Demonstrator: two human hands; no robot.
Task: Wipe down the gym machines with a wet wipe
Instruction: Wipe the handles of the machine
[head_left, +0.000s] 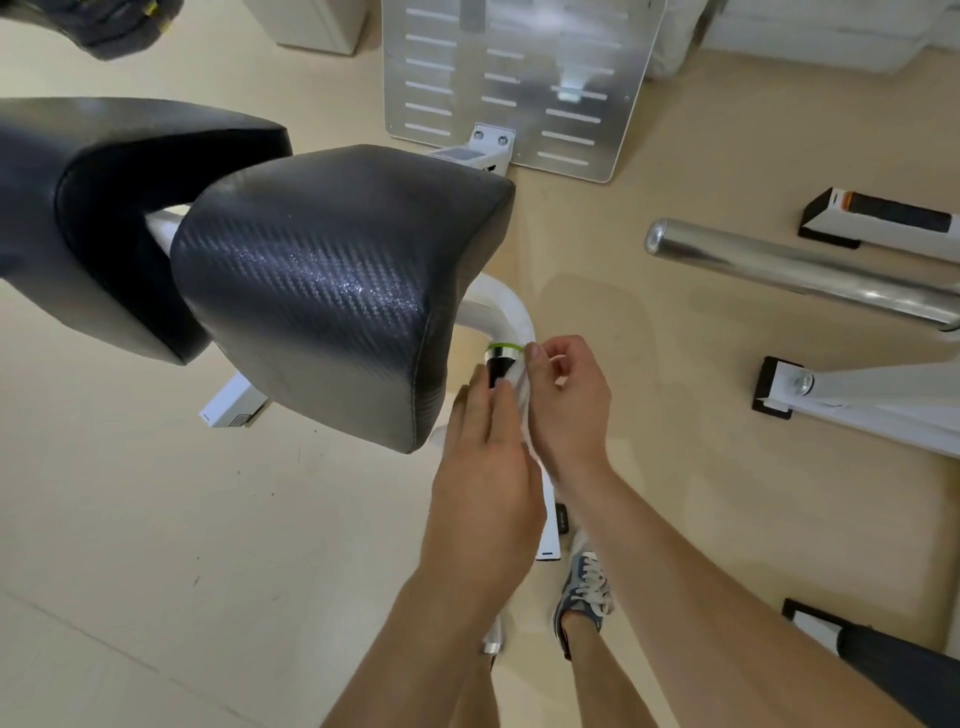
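Note:
A white gym machine has two black padded cushions (332, 291) and a curved white tube (504, 312). The tube ends in a black handle grip (496, 366) with a green and chrome ring. My left hand (483, 467) lies over the lower part of the grip, fingers pointing up along it. My right hand (566, 400) pinches a white wet wipe (522, 387) against the right side of the grip. Most of the wipe is hidden between my two hands.
A perforated metal footplate (519, 78) stands ahead on the beige floor. A chrome bar (800, 270) and white frame legs with black feet (774, 387) lie to the right. My shoe (584, 587) is below the hands.

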